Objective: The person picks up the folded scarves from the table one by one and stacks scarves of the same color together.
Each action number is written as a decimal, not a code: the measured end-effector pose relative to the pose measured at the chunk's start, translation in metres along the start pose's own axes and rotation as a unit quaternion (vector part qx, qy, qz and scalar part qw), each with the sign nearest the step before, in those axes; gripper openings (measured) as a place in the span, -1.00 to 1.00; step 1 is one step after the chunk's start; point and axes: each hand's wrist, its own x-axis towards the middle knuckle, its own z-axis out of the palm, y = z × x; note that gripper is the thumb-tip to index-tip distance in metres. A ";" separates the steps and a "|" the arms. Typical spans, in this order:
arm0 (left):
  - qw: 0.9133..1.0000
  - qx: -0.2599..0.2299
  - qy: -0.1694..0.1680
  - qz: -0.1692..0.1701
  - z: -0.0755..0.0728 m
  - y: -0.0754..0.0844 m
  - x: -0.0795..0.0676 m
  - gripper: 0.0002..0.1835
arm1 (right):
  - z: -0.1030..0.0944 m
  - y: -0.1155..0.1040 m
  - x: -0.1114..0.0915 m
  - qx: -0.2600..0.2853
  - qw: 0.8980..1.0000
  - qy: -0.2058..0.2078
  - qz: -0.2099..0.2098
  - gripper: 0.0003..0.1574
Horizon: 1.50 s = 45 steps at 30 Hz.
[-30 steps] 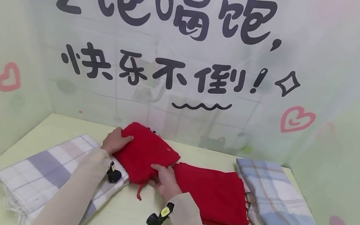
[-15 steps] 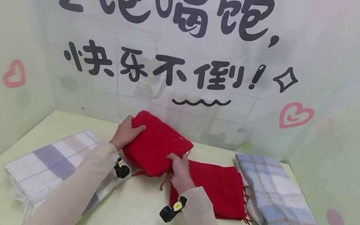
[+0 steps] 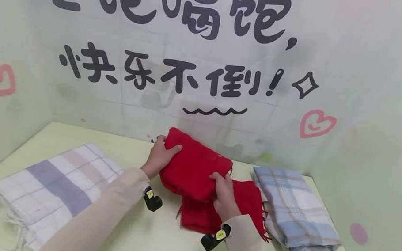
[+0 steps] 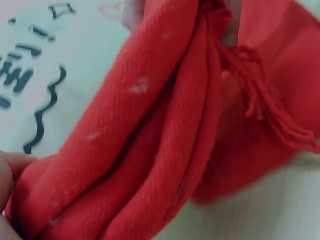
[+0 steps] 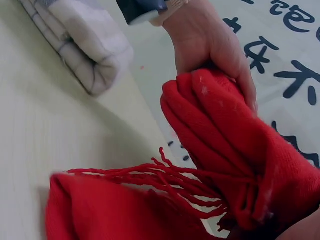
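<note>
Both hands hold up a folded red scarf (image 3: 193,167), several layers thick with twisted fringe. My left hand (image 3: 160,156) grips its left end, thumb on the front face. At the lower right corner my right hand (image 3: 225,195) pinches it, thumb in front and the other fingers behind. A second folded red scarf (image 3: 248,199) lies on the table, partly hidden behind the raised one and my right hand. In the right wrist view, fringe hangs from the held scarf (image 5: 220,120) over the lower scarf (image 5: 110,210).
On the left of the table (image 3: 146,250) lies a folded white, grey and pink checked scarf (image 3: 54,180), fringed at its near end. A folded blue and white plaid scarf (image 3: 295,209) lies at the right, beside the lower red scarf. A printed wall sheet (image 3: 137,119) stands behind.
The held red scarf has moved right with both hands, from beside the checked scarf to over the lower red scarf, which it now partly covers. The head view has shifted slightly.
</note>
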 end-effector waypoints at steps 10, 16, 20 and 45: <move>0.996 -0.082 -0.044 -0.003 0.032 0.020 -0.028 -0.39 | -0.052 -0.028 -0.014 -0.023 0.999 0.001 -0.027 -0.19; 0.994 -0.093 -0.052 0.011 0.053 0.019 -0.047 -0.39 | -0.082 -0.038 -0.022 -0.058 0.998 0.002 -0.033 -0.17; 0.992 -0.114 -0.056 0.022 0.068 0.008 -0.058 -0.41 | -0.098 -0.037 -0.021 -0.082 0.996 0.009 -0.024 -0.12; 0.992 -0.083 -0.052 -0.074 0.092 -0.045 -0.078 -0.38 | -0.146 0.007 -0.013 -0.361 0.932 0.025 -0.030 -0.50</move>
